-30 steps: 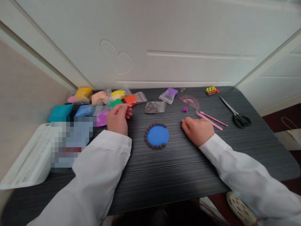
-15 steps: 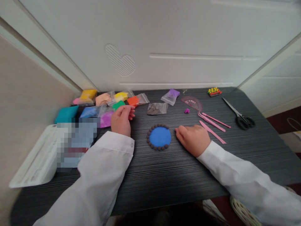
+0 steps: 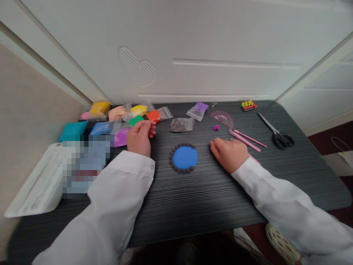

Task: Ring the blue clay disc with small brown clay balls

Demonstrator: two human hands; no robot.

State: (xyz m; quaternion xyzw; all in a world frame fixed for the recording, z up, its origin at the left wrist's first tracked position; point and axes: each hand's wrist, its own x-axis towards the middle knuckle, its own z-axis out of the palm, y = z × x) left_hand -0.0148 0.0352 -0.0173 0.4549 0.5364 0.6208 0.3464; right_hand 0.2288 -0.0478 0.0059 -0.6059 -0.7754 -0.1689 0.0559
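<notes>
Blue disc: a flat, clay-like blue disc point(image 3: 185, 157) lies on the dark table point(image 3: 193, 209) between the two hands, touching neither.
Brown balls: small brown balls point(image 3: 171, 157) line its far, left and near edges, side by side; the right edge is bare.
Ball rim, risk: a fingertip or cuff brushing the rim could nudge a ball loose or flatten it, as the balls look soft and perhaps only lightly stuck.
Disc, risk: a palm pressed on the blue could dent it or slide the whole piece.
Right hand: the right hand point(image 3: 230, 154) rests just right of the disc, back upward, fingers folded into a loose fist; whether something small is inside, I cannot tell. The forearm slants in from the near right.
Pink blade tool: partly hidden by the right hand and sleeve, the pink blade tool point(image 3: 255, 160) could be dragged along if that arm sweeps across.
Left hand: the left hand point(image 3: 139, 139) is left of the disc and farther back, thumb side up, fingers half curled with the thumb near the index finger; I cannot tell whether anything is pinched. Its wrist is near the purple bag point(image 3: 120, 137), which the sleeve might shift.
Farther out: a brown bag point(image 3: 180, 125) lies behind the disc, a magenta lump point(image 3: 216, 127) beyond the right hand, scissors point(image 3: 279, 137) at far right.
</notes>
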